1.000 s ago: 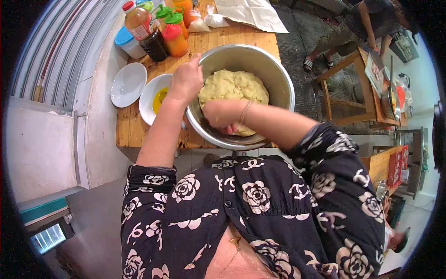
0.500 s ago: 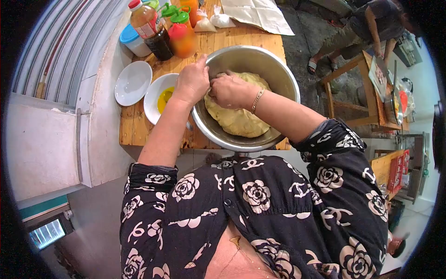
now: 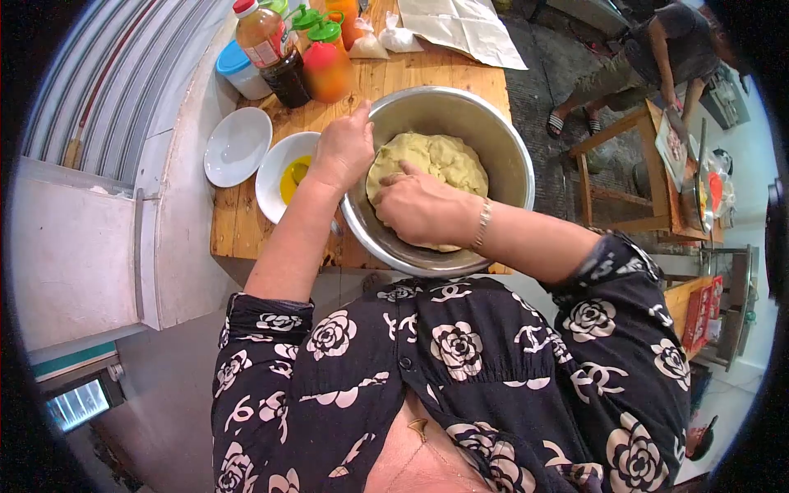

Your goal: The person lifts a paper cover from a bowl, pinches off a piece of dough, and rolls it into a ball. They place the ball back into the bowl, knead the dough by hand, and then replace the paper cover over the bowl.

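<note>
A big steel mixing bowl point(image 3: 519, 156) holds a lump of pale yellow dough point(image 3: 440, 152), its top uneven and dented. My left hand point(image 3: 345, 148) is closed around the bowl's left rim. Inside the bowl, my right hand point(image 3: 423, 205) presses into the near left part of the dough. Its fingertips are partly sunk or hidden there. Just left of the bowl, under my left forearm, stands a white bowl point(image 3: 269, 185) with yellow liquid point(image 3: 293, 177) and what looks like a spoon in it.
A white dish point(image 3: 238, 146) lies at the table's left edge. Behind it stand a dark sauce bottle point(image 3: 283, 74), a blue-lidded tub point(image 3: 243, 72), squeeze bottles point(image 3: 327, 72) and small bags point(image 3: 399, 34). At right, a person point(image 3: 670, 57) works at another wooden table point(image 3: 612, 135).
My right hand has shifted toward me and lower across the dough, uncovering its far side. The dough's surface looks more dented. My left hand stays on the rim.
</note>
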Demonstrator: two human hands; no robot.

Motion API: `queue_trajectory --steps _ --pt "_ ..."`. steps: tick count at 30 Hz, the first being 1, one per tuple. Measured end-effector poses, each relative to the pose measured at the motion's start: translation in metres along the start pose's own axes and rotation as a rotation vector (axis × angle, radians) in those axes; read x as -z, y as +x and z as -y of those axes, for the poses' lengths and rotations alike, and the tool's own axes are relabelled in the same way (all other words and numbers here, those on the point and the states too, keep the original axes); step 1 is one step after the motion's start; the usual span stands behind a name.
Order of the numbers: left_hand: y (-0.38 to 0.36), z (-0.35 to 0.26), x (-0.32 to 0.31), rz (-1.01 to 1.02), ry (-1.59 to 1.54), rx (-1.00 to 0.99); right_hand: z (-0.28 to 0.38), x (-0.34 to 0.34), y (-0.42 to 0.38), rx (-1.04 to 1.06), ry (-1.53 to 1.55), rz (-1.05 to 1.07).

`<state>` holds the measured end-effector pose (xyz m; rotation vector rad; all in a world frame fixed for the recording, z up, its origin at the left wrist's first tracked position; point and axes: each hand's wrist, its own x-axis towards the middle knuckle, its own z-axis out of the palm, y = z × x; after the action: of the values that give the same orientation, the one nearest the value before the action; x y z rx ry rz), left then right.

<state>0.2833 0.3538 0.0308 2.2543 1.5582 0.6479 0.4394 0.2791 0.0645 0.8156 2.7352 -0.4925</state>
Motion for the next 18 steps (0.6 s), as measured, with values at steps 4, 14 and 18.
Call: queue_trajectory --steps 4,14,18 --pt "0.0 -0.004 0.0 0.005 -0.008 -0.004 -0.009 -0.043 -0.019 0.132 0.051 -0.239" --pt "-0.001 -0.007 0.002 -0.016 -0.015 0.018 -0.094 -0.032 0.022 -0.177 0.146 -0.39" --pt "-0.002 -0.012 0.007 -0.001 -0.003 0.048 -0.083 0.023 0.022 -0.339 0.247 -0.068"
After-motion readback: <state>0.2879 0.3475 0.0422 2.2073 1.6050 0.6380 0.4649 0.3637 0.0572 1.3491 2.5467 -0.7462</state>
